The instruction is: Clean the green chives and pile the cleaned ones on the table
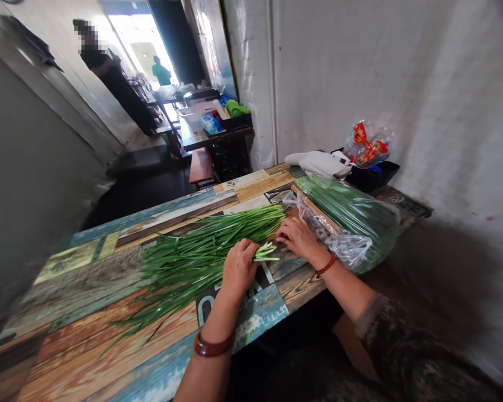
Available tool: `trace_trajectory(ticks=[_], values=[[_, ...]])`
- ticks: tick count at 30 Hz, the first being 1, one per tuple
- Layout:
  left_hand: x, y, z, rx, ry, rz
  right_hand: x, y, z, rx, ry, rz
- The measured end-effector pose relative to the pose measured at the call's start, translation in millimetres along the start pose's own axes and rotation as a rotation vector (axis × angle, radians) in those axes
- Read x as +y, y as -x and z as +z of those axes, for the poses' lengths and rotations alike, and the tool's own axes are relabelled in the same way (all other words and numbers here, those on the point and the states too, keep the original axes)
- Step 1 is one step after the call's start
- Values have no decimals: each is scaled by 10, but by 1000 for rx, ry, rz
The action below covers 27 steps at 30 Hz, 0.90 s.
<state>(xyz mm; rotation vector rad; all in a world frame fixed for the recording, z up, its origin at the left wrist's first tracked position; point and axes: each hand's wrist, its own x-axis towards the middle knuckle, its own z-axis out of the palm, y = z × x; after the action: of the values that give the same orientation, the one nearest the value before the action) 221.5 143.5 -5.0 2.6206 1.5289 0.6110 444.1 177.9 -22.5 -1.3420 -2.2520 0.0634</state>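
Long green garlic chives point(193, 240) lie spread in a pile across the patterned table point(121, 329), their pale cut ends toward the right. My left hand point(238, 267) is closed round a small bunch of them, and the whitish stem ends point(267, 252) stick out past its fingers. Just right of those ends is my right hand point(297, 237), its fingers bent and drawn together by the edge of the pile. What its fingertips hold, if anything, is too small to tell. Beyond it lies a clear plastic bag point(356, 245) with more green stalks point(343, 206) inside.
A long brown strip point(316, 209) lies along the bag. Behind sit a white cloth point(318, 163) and a black tray point(375, 174) with a red-and-clear package point(369, 145), against the wall. Farther off are another table point(193, 137), a stool point(201, 166) and a standing person point(117, 84).
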Motion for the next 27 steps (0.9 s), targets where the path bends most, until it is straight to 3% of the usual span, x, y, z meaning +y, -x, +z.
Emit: trace_trajectory(ticks=[7,15,20,23,27], values=[[14,5,-22,14,0,-4,-127,34,-5,-31,86,-17],[4,22,-9,32,9,-16,-87,40,-6,-31,-20,-16],[-9,24,8,45,10,-11,-189,90,24,-57,71,11],[-18,22,16,48,4,-12,-203,117,80,-29,102,18],[-27,17,8,52,8,-11,-111,71,167,87,-46,37]])
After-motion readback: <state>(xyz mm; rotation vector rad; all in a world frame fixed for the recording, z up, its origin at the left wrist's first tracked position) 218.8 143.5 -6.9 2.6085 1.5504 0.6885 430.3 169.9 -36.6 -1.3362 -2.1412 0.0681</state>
